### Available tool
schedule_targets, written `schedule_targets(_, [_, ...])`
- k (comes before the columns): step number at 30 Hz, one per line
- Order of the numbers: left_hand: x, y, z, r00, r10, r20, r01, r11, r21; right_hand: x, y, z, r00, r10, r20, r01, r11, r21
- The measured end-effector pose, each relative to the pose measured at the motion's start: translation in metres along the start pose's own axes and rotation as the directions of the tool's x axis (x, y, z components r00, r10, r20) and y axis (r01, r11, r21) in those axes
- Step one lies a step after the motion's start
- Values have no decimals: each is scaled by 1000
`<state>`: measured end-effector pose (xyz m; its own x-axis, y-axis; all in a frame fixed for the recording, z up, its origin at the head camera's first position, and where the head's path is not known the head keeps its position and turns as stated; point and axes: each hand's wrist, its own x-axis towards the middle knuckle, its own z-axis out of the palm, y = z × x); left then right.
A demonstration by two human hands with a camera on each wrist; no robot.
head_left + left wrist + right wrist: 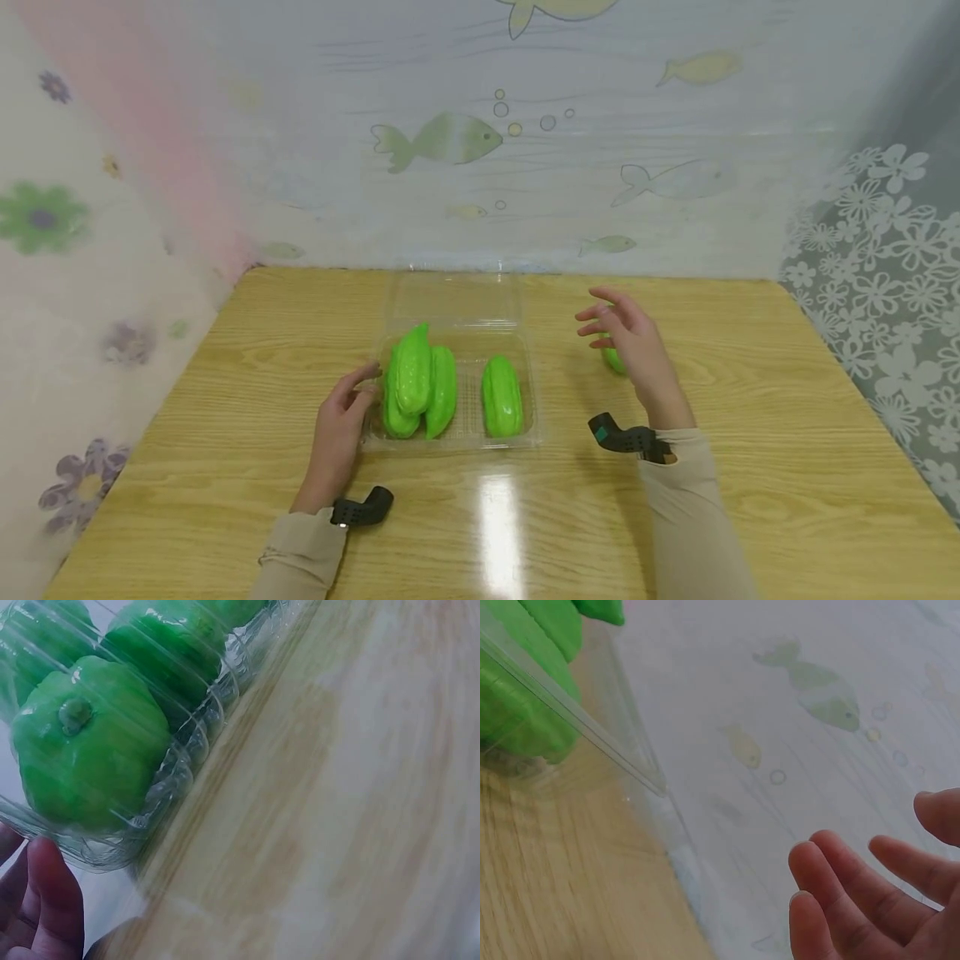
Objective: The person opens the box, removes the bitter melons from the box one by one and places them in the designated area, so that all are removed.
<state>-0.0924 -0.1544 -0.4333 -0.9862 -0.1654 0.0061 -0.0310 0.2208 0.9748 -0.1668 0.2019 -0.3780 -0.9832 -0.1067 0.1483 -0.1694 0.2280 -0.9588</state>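
Observation:
A clear plastic clamshell box [468, 446] lies open on the table, its lid [457, 298] tipped back. Inside, bright green gourd-shaped vegetables [414, 375] are heaped at the left, and a single green gourd [502, 398] lies at the right. My left hand [337, 429] touches the box's left side, with the thumb [56, 900] by its corner in the left wrist view. To the right of the box, my right hand [630, 342] is raised with spread fingers and holds nothing. Another green gourd [615, 360] shows partly behind it, mostly hidden.
The wooden table [262, 367] ends at a wall hanging [465, 217] painted with fish. Flowered fabric [90, 350] borders the left, and a white-flowered curtain [892, 292] borders the right. A black camera band [626, 437] sits on the right wrist, another [363, 507] on the left.

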Motion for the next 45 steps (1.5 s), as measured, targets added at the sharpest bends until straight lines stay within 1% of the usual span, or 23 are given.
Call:
schedule_targets(4, [-4, 1, 0, 1000, -11, -5, 11, 1000, 3, -1, 0, 4, 999, -22, 41, 23, 999, -23])
schedule_targets(9, [-9, 3, 1, 1000, -20, -8, 20, 1000, 3, -3, -3, 11, 994, -35, 102, 38, 999, -28])
schedule_targets(16, [-17, 8, 2, 1000, -14, -16, 14, 1000, -7, -7, -8, 24, 986, -2, 164, 12, 998, -59])
schedule_targets(19, [-21, 9, 3, 1000, -18, -16, 18, 1000, -6, -10, -10, 28, 977, 7, 214, 7, 998, -64])
schedule_targets(20, [-23, 10, 3, 1000, -20, -16, 20, 1000, -3, -13, -14, 30, 972, 17, 235, -1, 998, -67])
schedule_targets(21, [-25, 10, 3, 1000, -22, -16, 22, 1000, -2, -15, -19, 32, 967, 26, 255, -7, 997, -75])
schedule_targets(22, [-26, 10, 4, 1000, -24, -17, 24, 1000, 0, -16, -19, 33, 960, 22, 279, 3, 996, -89])
schedule_targets(24, [-29, 11, 4, 1000, -25, -19, 25, 1000, 3, -20, -25, 36, 948, 45, 314, -12, 994, -107])
schedule_targets(26, [-32, 11, 5, 999, -23, -24, 23, 1000, 4, -22, -28, 39, 937, 70, 343, -31, 993, -116])
schedule_targets(27, [-33, 12, 5, 999, -23, -27, 23, 1000, 4, -23, -25, 40, 932, 72, 356, -31, 993, -118])
schedule_targets(30, [-38, 13, 6, 999, -24, -31, 24, 1000, 11, -25, -21, 42, 920, 103, 377, -61, 991, -122])
schedule_targets(34, [-41, 14, 6, 999, -27, -37, 27, 1000, 13, -30, -24, 44, 913, 127, 388, -59, 981, -183])
schedule_targets(37, [-42, 12, 5, 999, -28, -40, 29, 1000, 5, -34, -27, 47, 907, 143, 396, -44, 967, -249])
schedule_targets(40, [-41, 5, 5, 999, -31, -37, 31, 1000, 5, -37, -30, 51, 898, 144, 417, -20, 958, -286])
schedule_targets(45, [-37, -10, 3, 999, -10, -33, 11, 1000, 24, -41, -31, 61, 880, 102, 465, 28, 964, -266])
